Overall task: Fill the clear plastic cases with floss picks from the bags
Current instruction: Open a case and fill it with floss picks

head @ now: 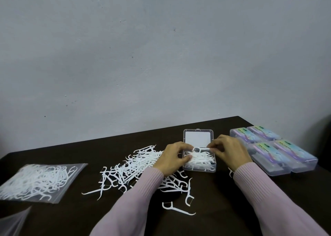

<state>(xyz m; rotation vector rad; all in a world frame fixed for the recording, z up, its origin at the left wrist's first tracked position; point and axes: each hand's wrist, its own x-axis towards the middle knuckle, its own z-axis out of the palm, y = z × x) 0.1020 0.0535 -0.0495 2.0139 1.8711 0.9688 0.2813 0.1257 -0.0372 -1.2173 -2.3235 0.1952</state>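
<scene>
An open clear plastic case (199, 168) stands mid-table, its lid (198, 139) raised toward the wall, and it holds a heap of white floss picks. My left hand (173, 157) grips the picks at the case's left side. From the right, my right hand (227, 151) pinches one floss pick (201, 148) over the case. A loose pile of floss picks (136, 167) spreads to the left of the case and under my left forearm. At the far left lies a clear bag of floss picks (38, 181).
Several closed clear cases with coloured labels (274, 149) sit in a block at the right of the dark table (223, 208). Another clear bag's corner (12, 221) shows at the bottom left. A grey wall rises behind the table.
</scene>
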